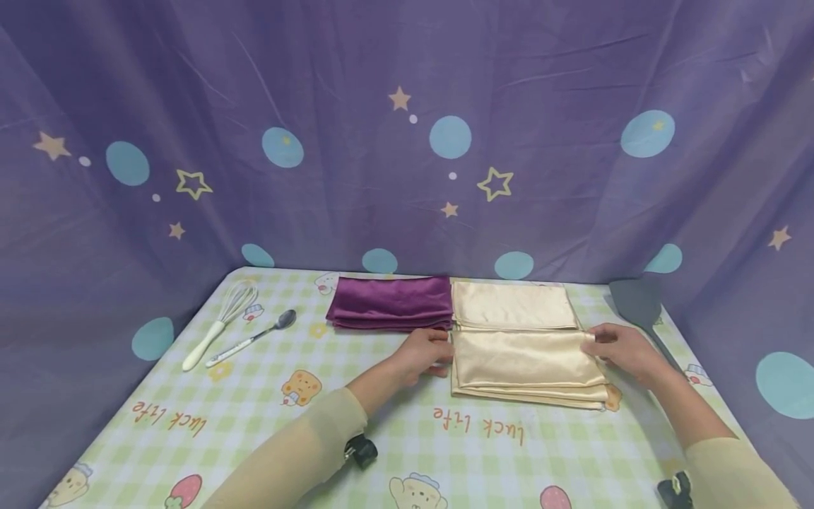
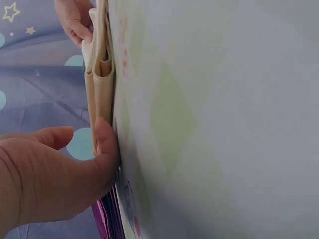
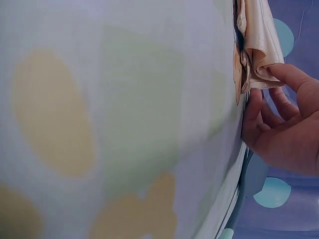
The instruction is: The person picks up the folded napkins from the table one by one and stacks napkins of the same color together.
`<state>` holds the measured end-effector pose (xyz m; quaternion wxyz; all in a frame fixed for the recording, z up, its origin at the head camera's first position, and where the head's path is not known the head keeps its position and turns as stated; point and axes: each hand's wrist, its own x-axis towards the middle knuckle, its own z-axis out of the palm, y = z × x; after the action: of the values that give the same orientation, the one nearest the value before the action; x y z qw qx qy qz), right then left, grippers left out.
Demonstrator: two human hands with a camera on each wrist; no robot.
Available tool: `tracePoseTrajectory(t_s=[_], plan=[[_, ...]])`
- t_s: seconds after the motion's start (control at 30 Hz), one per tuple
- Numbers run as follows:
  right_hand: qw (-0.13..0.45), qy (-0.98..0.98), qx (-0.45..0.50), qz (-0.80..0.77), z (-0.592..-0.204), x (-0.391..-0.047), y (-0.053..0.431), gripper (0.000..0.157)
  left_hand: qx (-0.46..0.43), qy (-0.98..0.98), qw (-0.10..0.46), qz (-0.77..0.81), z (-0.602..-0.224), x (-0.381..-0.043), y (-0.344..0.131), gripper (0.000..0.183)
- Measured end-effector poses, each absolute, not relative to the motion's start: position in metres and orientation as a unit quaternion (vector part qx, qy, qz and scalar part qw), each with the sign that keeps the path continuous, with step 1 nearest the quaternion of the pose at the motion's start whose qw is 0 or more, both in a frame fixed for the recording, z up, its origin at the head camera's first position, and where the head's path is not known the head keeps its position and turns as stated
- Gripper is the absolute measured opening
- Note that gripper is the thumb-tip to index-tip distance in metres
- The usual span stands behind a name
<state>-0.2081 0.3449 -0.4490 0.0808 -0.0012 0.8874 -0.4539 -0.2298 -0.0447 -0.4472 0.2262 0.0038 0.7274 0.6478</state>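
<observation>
A folded pale gold satin cloth lies in layers on the table, right of centre. At its right edge my right hand pinches the top layer between thumb and fingers; the right wrist view shows the cloth's corner slightly lifted there. My left hand is at the opposite edge, its fingers loosely extended and fingertips right by the folds. Directly behind is a second folded cream satin cloth. A folded purple satin cloth adjoins it on the left, just beyond my left hand.
On the left side lie a whisk and a spoon. A dark grey spatula is at the back right, its handle running behind my right hand. The checked tablecloth meets a purple curtain at the back.
</observation>
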Motion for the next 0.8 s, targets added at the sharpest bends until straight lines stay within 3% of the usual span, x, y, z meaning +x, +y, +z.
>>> tracePoseTrajectory(t_s=[0.57, 0.8], plan=[[0.137, 0.878, -0.001, -0.459, -0.4457, -0.2065, 0.3466, 0.074, -0.027, 0.729, 0.226, 0.646, -0.4484, -0.2317, -0.0379, 0.044], [0.134, 0.883, 0.015, -0.450, -0.4431, -0.2048, 0.3422, 0.070, -0.001, 0.733, 0.205, 0.648, -0.4463, -0.2263, -0.0349, 0.039]])
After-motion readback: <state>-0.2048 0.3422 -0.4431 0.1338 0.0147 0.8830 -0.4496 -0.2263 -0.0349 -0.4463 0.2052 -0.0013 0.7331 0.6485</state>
